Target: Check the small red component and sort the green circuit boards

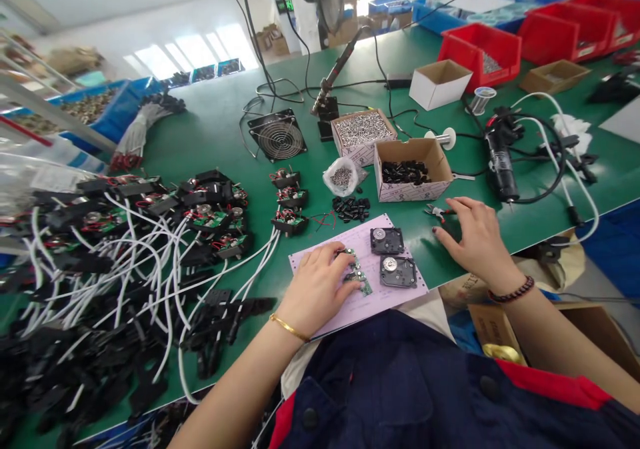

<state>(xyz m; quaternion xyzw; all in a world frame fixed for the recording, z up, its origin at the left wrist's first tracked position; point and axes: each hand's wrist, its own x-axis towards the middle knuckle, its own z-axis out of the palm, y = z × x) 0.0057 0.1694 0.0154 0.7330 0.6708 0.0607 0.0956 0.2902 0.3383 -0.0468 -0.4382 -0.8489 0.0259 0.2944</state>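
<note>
My left hand (320, 282) rests over a pink printed sheet (330, 319), its thumb and curled fingers gripping the edges of a green circuit board (364, 282) that lies there. Beside the board are two black plastic housings, the upper one (387, 240) and the lower one (399, 272), each with a round silver disc. To the right, my right hand (473, 239) hovers above the table with thumb and fingers apart. Its fingertips are close to small cutting pliers (436, 212); whether they touch the handles is unclear.
Open boxes of screws (363, 129) and black parts (406, 172) stand ahead, near a small fan (279, 136) and soldering iron (337, 69). An electric screwdriver (501, 162) lies right. Wired assemblies with white cables (150, 249) crowd the left. Red bins (480, 52) stand behind.
</note>
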